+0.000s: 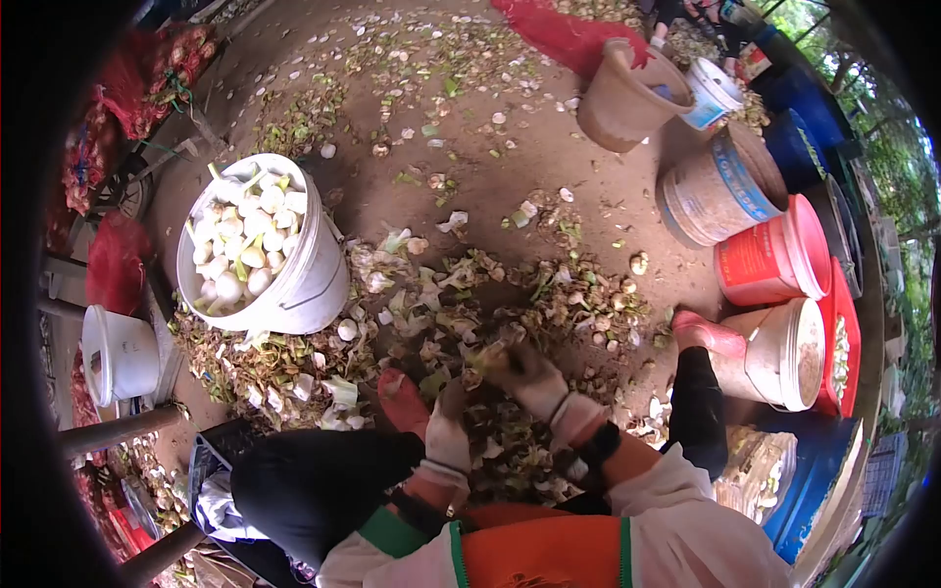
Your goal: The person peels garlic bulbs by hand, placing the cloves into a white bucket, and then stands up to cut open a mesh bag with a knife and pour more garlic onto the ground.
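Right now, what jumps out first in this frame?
The white bucket at left, heaped with peeled white bulbs, draws the eye first. Next, the carpet of green-brown peelings spread over the dirt floor in the middle, where the gloved left hand and right hand work over the scraps. On the right, a row of tubs stands out, above all the red bucket.

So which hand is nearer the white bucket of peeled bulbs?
Left. The left hand is below and to the right of the white bucket; the right hand is farther right, over the pile of peelings.
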The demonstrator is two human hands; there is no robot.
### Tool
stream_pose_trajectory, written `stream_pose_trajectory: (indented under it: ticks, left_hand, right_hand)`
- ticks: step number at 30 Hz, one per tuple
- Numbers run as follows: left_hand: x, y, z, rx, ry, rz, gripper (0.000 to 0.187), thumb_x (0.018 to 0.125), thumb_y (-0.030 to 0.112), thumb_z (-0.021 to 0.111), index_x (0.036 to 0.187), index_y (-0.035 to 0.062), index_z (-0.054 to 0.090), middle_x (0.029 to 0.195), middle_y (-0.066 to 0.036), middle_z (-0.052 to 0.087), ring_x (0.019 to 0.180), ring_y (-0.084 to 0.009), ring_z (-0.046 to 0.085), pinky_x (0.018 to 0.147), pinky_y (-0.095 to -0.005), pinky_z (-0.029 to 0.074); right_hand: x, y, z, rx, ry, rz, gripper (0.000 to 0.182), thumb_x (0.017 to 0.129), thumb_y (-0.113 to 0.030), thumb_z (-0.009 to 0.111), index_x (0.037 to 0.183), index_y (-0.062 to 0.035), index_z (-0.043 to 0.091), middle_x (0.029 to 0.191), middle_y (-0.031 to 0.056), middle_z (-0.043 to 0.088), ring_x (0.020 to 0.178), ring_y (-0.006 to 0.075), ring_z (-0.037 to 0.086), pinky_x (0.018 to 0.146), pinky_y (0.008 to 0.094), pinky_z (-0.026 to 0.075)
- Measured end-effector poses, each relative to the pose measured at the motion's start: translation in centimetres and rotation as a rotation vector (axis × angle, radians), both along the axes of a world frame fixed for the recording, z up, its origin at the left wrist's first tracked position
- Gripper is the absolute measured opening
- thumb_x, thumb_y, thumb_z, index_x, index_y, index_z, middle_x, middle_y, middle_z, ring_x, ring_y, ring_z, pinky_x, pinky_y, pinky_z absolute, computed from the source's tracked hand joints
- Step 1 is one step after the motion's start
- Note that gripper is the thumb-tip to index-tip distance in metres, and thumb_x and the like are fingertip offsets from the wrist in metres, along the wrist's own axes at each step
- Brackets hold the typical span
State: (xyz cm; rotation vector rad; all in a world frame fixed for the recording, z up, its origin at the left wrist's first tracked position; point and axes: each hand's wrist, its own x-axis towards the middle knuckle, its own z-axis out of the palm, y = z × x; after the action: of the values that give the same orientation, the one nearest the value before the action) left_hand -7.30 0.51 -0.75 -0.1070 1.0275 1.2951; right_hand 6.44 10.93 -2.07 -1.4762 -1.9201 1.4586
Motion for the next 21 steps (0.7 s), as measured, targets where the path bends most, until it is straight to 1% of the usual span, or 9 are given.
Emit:
stream_pose_trajectory:
  ticks: [4, 7, 10, 12, 13, 15, 17, 19, 21]
  left_hand:
    - [2.4, -2.4, -2.7, 0.302, -0.032, 0.087, 0.034, 0.097, 0.024, 0.046, 0.126, 0.0058, 0.043, 0.105, -0.011, 0.06, 0.097, -0.0221, 0.062, 0.076, -0.037, 0.055]
    - [3.0, -2.4, -1.2, 0.361, -0.15, 0.124, 0.032, 0.094, 0.015, 0.047, 0.124, 0.003, 0.044, 0.107, -0.012, 0.06, 0.094, -0.0209, 0.062, 0.078, -0.0357, 0.053]
    - [4.3, -3.3, 0.7, 0.337, 0.35, 0.146, 0.033, 0.098, 0.032, 0.044, 0.108, 0.0033, 0.056, 0.083, -0.006, 0.061, 0.074, -0.017, 0.06, 0.067, -0.0322, 0.05]
    - [4.4, -3.7, 1.5, 0.566, 1.446, -0.096, 0.029, 0.097, 0.027, 0.043, 0.105, 0.0023, 0.056, 0.08, -0.006, 0.061, 0.072, -0.0152, 0.059, 0.066, -0.0303, 0.05]
    - [4.7, -3.8, 2.3, 0.582, 1.453, -0.087, 0.029, 0.097, 0.027, 0.043, 0.105, 0.0023, 0.056, 0.08, -0.006, 0.061, 0.072, -0.0152, 0.059, 0.066, -0.0303, 0.05]
    - [5.3, -4.6, 3.7, 0.437, 0.463, -0.002, 0.031, 0.098, 0.028, 0.038, 0.104, 0.0033, 0.056, 0.08, -0.006, 0.061, 0.072, -0.0157, 0.06, 0.065, -0.0302, 0.049]
    - [6.7, -5.2, 5.9, 0.555, 0.874, -0.041, 0.034, 0.099, 0.031, 0.034, 0.105, 0.0047, 0.055, 0.081, -0.007, 0.061, 0.072, -0.0189, 0.061, 0.064, -0.0304, 0.049]
    - [7.3, -4.9, 7.3, 0.354, -0.005, 0.073, 0.036, 0.098, 0.034, 0.036, 0.108, 0.005, 0.054, 0.088, -0.009, 0.062, 0.075, -0.0216, 0.062, 0.065, -0.0305, 0.05]
    - [7.2, -4.9, 6.1, 0.426, 0.032, -0.015, 0.039, 0.097, 0.037, 0.037, 0.112, 0.0047, 0.052, 0.093, -0.01, 0.061, 0.078, -0.0231, 0.062, 0.068, -0.0318, 0.05]
  right_hand:
    - [0.4, -5.5, 6.9, 0.646, 0.181, 0.046, 0.032, 0.08, -0.031, 0.067, 0.093, -0.002, 0.06, 0.082, 0.0183, 0.063, 0.075, 0.0353, 0.062, 0.07, 0.0441, 0.049]
    - [3.4, -6.6, 10.4, 0.63, -0.064, 0.087, 0.023, 0.086, -0.025, 0.058, 0.08, -0.0033, 0.06, 0.07, 0.0155, 0.062, 0.067, 0.0363, 0.06, 0.062, 0.0468, 0.047]
    - [3.5, -9.4, 12.4, 0.756, -0.192, 0.18, 0.022, 0.084, -0.02, 0.057, 0.069, -0.0048, 0.058, 0.065, 0.0136, 0.058, 0.065, 0.0339, 0.059, 0.058, 0.0439, 0.047]
    - [4.0, -11.2, 12.6, 0.848, -0.139, 0.22, 0.017, 0.079, -0.017, 0.061, 0.067, -0.0057, 0.058, 0.063, 0.0121, 0.056, 0.063, 0.0318, 0.058, 0.057, 0.0419, 0.047]
    - [4.5, -11.8, 13.0, 0.866, -0.137, 0.215, 0.017, 0.079, -0.017, 0.061, 0.067, -0.0057, 0.058, 0.063, 0.0121, 0.056, 0.063, 0.0318, 0.058, 0.057, 0.0419, 0.047]
    - [6.0, -13.0, 14.1, 0.815, 0.0, 0.227, 0.014, 0.079, -0.016, 0.061, 0.068, -0.0069, 0.061, 0.063, 0.0107, 0.057, 0.062, 0.0306, 0.058, 0.058, 0.0411, 0.047]
    - [7.5, -13.4, 16.2, 0.778, -0.075, 0.209, 0.021, 0.08, -0.02, 0.062, 0.066, -0.0046, 0.057, 0.065, 0.0126, 0.058, 0.063, 0.0329, 0.058, 0.057, 0.0406, 0.047]
    - [8.8, -12.7, 16.6, 0.922, 0.154, -0.063, 0.018, 0.077, -0.019, 0.067, 0.084, -0.0034, 0.06, 0.083, 0.015, 0.062, 0.077, 0.0332, 0.06, 0.069, 0.0411, 0.048]
    - [9.0, -13.0, 17.8, 0.902, 0.084, -0.02, 0.036, 0.073, -0.019, 0.072, 0.102, -0.0027, 0.058, 0.103, 0.0175, 0.059, 0.094, 0.0343, 0.058, 0.082, 0.0436, 0.046]
